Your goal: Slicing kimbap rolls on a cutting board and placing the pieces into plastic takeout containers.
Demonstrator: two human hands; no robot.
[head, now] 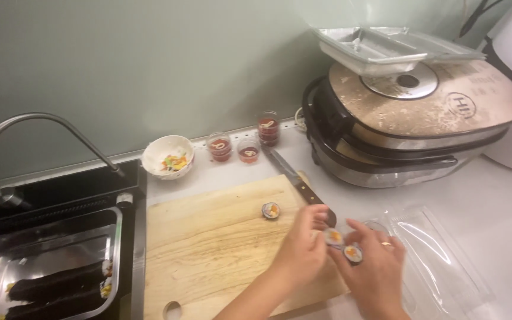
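My left hand [301, 249] pinches a cut rice roll slice [333, 237] at the right edge of the wooden cutting board [208, 237]. My right hand [374, 266], with a ring on one finger, holds a second rice roll slice [352, 253] just beside it. A third slice [271, 210] lies alone on the board, a little behind my hands. A wooden-handled knife [296, 181] rests across the board's far right corner, its handle end hidden behind my left fingers. A clear plastic box [440, 255] lies open right of my hands.
A metal tray [7, 261] in the black sink holds uncut dark rolls [54, 287]. A white bowl of scraps [168, 157] and three small sauce cups [249, 151] stand at the wall. A round electric griddle [422, 118] carries foil trays [386, 47]. A curved tap [37, 121] arches over the sink.
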